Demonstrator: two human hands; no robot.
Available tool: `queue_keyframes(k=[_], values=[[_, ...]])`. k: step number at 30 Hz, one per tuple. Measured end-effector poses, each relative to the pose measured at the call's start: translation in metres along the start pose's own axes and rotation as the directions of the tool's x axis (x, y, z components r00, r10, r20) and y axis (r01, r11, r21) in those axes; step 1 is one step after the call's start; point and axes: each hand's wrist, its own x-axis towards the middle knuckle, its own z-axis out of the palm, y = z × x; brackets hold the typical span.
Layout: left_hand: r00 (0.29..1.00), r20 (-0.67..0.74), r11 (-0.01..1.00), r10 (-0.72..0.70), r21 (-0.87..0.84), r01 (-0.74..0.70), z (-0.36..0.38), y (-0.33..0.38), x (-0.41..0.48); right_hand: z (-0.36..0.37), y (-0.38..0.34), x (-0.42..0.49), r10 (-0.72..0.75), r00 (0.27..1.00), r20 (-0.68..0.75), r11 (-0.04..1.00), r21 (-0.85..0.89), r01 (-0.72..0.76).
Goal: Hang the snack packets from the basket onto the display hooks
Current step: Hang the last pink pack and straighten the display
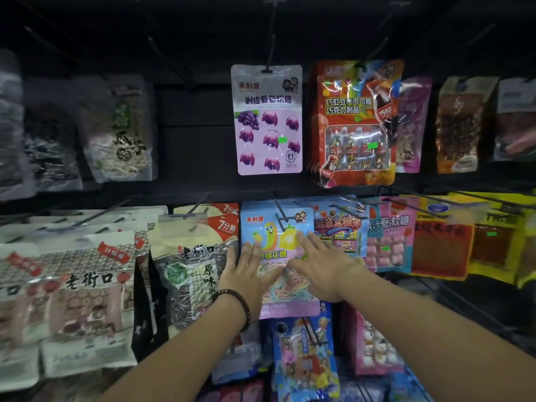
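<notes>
A light blue and pink marshmallow packet [275, 224] hangs on a black display hook [280, 217] in the middle row of the rack. Both of my hands lie flat against its front. My left hand [246, 268], with a dark bead bracelet on the wrist, presses the packet's left side with straight fingers. My right hand [322, 264] presses the right side, fingers spread and straight. Neither hand curls round anything. The basket is out of sight.
Above hang a purple grape-candy packet [266, 120] and a red chocolate packet [355, 123]. Sunflower seed bags [194, 274] fill the left, pink and yellow packets [388, 233] the right. Bare black hooks [271, 39] jut out along the top row. More packets [307, 358] hang below.
</notes>
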Motion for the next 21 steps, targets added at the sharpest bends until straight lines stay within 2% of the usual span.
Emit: queue_keyframes(k=[3,5,9,12,16,21], values=[[0.999,-0.041,0.999,0.017,-0.033,-0.018,-0.005,-0.005,-0.016,-0.007,-0.005,-0.010,0.013,1.000,-0.005,0.999,0.032,-0.012],[0.992,-0.127,0.996,0.016,-0.090,-0.028,-0.009,-0.012,-0.033,-0.013,-0.012,-0.018,0.030,0.999,-0.028,0.997,0.079,-0.028],[0.967,-0.222,0.981,-0.123,-0.174,0.085,-0.006,-0.034,-0.079,-0.025,-0.038,-0.033,-0.007,0.987,-0.162,0.986,0.162,0.034],[0.956,-0.178,0.963,-0.232,-0.183,0.199,0.010,-0.055,-0.112,-0.029,-0.068,-0.036,-0.097,0.956,-0.278,0.982,0.128,0.137],[0.949,-0.069,0.938,-0.308,-0.189,0.291,0.030,-0.078,-0.136,-0.030,-0.111,-0.025,-0.193,0.915,-0.355,0.975,0.035,0.219],[0.967,-0.029,0.952,-0.254,-0.181,0.245,0.045,-0.081,-0.137,-0.026,-0.147,-0.007,-0.192,0.930,-0.312,0.968,0.096,0.231]])
